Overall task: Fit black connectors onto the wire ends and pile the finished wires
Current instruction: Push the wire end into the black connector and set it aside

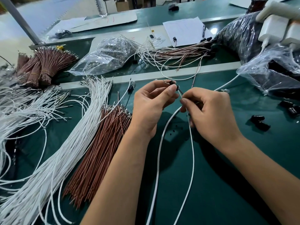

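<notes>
My left hand (152,104) pinches a small black connector (172,83) between thumb and fingertips above the green mat. My right hand (209,112) pinches a white wire (192,143) just below the connector; the wire's end meets the connector and the rest loops down toward me. Loose white wires (65,137) and brown wires (99,151) lie in bundles to the left. A pile of wires with black connectors fitted (181,54) lies at the back centre. Several loose black connectors (259,121) sit on the mat at the right.
A clear bag of small metal parts (107,54) lies behind the white wires. Tied brown wire bundles (42,65) stand at the far left. Clear bags with black parts (276,70) fill the right side. A paper sheet with a pen (186,31) lies at the back.
</notes>
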Action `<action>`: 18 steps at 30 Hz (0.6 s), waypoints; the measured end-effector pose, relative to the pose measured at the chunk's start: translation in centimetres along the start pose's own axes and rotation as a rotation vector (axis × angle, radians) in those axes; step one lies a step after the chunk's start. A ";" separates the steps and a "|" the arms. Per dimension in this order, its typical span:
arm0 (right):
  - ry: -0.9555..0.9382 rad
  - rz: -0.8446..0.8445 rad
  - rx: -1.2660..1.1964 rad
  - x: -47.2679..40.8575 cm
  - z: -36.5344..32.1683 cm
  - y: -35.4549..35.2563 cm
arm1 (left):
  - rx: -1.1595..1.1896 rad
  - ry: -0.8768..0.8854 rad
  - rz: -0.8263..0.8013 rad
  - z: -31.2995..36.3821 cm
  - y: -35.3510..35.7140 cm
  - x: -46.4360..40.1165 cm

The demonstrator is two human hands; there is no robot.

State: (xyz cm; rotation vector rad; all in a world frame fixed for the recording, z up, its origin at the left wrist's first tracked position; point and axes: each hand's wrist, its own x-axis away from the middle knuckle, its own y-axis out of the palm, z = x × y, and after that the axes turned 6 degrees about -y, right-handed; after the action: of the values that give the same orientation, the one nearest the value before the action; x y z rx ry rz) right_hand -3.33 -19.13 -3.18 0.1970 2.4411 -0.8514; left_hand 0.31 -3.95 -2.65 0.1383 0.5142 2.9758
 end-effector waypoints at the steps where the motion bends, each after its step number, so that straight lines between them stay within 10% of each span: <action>1: -0.012 -0.002 0.001 0.0 0.0 0.0 | 0.004 0.001 -0.005 0.0 0.0 0.0; 18: -0.067 0.014 0.046 0.0 -0.3 0.0 | 0.116 -0.030 -0.008 -0.2 0.1 -0.1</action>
State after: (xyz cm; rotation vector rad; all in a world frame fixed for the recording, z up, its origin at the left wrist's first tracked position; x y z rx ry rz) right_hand -3.49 -18.94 -2.97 0.1994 2.3570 -0.8949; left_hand 0.38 -4.14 -2.83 0.1911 0.6822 2.9315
